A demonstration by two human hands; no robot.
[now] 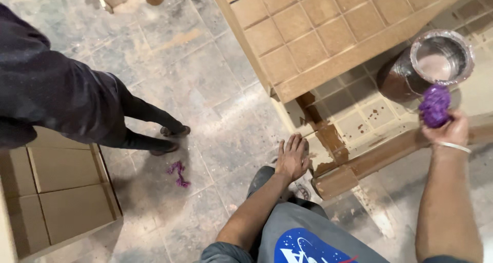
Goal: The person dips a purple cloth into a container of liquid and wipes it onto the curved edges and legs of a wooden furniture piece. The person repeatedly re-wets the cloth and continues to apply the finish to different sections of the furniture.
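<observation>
Grey trousers (308, 232) sat nearest; the left hand (292, 158) lay flat and released on the panelled board (334, 140). The right hand (452, 129) clenched a purple rag (434, 105) beside the open can (436, 63), which a careless swipe might have tipped, spilling stain.

- Single view, head-worn, aimed steeply down from standing height.
- Near field, bottom of frame: wearer's own arms and lap.
- Middle distance: tiled floor (205, 73), centre; gridded wooden panels (318, 32), upper right.
- Left edge: another person's legs, cropped.
</observation>
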